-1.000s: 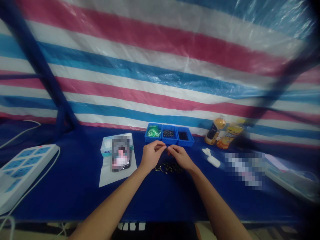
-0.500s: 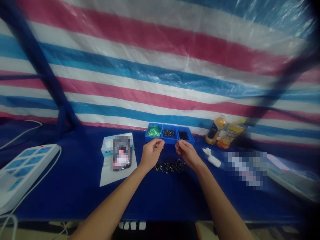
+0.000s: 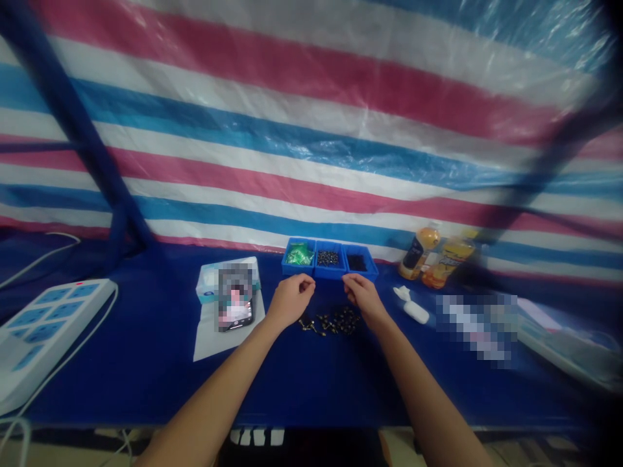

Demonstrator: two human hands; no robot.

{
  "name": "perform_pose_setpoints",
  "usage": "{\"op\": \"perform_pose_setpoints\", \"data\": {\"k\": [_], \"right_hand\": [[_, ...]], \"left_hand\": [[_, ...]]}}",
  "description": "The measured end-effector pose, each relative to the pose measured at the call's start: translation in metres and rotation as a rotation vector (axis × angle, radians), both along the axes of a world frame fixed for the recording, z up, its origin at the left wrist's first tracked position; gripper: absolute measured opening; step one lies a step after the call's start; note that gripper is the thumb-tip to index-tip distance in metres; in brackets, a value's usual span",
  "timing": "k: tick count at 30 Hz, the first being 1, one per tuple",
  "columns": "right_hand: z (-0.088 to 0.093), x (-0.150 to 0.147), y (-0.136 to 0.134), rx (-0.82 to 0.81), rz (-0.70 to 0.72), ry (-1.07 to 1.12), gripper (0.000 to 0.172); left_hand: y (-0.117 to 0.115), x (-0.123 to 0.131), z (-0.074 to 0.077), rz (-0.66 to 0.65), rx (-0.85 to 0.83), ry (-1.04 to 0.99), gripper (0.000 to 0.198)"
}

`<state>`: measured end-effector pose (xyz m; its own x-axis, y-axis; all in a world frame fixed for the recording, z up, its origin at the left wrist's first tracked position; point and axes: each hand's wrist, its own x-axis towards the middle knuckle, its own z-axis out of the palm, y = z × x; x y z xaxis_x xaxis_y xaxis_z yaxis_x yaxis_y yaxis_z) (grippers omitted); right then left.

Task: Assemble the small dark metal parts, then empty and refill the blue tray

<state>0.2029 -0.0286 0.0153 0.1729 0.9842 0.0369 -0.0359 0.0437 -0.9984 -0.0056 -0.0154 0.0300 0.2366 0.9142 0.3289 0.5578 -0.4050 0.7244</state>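
L-hand grip [image 3: 291,299] is just past the pile's L end, thumb + index curled in; R-hand grip [image 3: 365,297] just past its R end, bent likewise. Well apart from each other. Can't tell if either is closed on a pc. or just loosely bent; fingertips too small/blurry.

Pile of small pcs [image 3: 335,321], dark w/ brassy glints, lies on the blue surface [image 3: 321,389] btwn the forearms. As a whole its long axis runs L–R; single pcs slim at the L end, lying at mixed angles, no common heading. Which end is which: too small to tell.

Power strip [image 3: 58,318]: far L of pile, long axis slanting away + a bit R. White paper [image 3: 209,340]: L of pile, w/ phone [image 3: 237,319] partly over it, propped on tissue box [image 3: 207,285], screen partly pixelated. White case [image 3: 416,312]: R of pile, crumpled tissue [image 3: 402,293] just beyond.

Straight beyond pile: 3 blue bins [image 3: 331,274] side by side, L–R: green packets [image 3: 300,253], dark shiny bits [image 3: 328,258], black bits [image 3: 357,263].

Beyond pile to R: 2 drink bottles [image 3: 448,261], upright. Farthest beyond pile: striped sheet [image 3: 292,168].
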Motion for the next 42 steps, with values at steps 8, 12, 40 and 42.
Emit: {"op": "perform_pose_setpoints", "data": {"k": [8, 12, 40, 42], "right_hand": [[-0.011, 0.006, 0.001, 0.103, -0.16, -0.512, 0.03], [0.01, 0.006, 0.013, 0.203, -0.237, -0.851, 0.026], [0.065, -0.015, 0.132, -0.149, 0.439, -1.669, 0.012], [0.068, -0.014, 0.13, -0.127, 0.442, -1.622, 0.026]], "left_hand": [[-0.004, 0.0, -0.01, -0.101, -0.011, 0.349, 0.017], [-0.007, 0.002, -0.012, -0.1, -0.009, 0.442, 0.019], [-0.007, 0.002, -0.01, -0.1, -0.022, 0.477, 0.021], [-0.007, 0.002, -0.01, -0.103, -0.018, 0.477, 0.02]]}}
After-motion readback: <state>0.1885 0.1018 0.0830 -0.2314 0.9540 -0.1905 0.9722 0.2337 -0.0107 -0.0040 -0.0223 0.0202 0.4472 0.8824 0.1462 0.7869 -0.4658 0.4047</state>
